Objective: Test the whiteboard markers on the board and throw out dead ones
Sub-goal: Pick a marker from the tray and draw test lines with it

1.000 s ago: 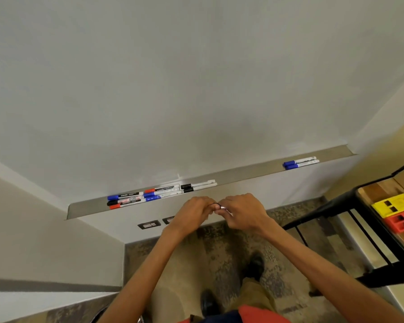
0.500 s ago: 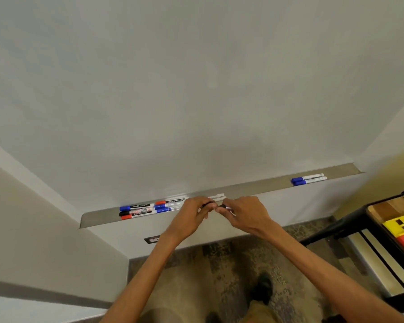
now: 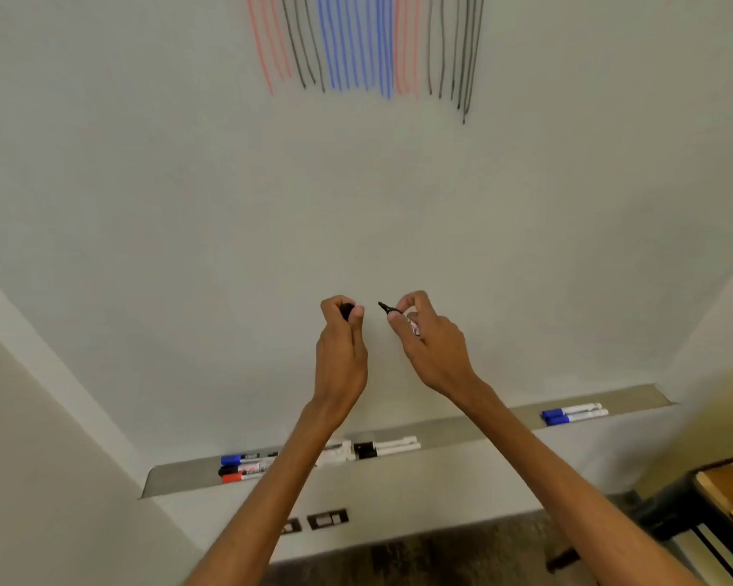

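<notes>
Beige wall, patterned carpet, black-framed wooden table.

One held marker; one cap; seven-plus tray markers; two hands.

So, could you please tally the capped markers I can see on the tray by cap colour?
Blue caps: 3
Black caps: 3
Red caps: 1
Total: 7 in view; the left arm hides other caps on the tray.
</notes>
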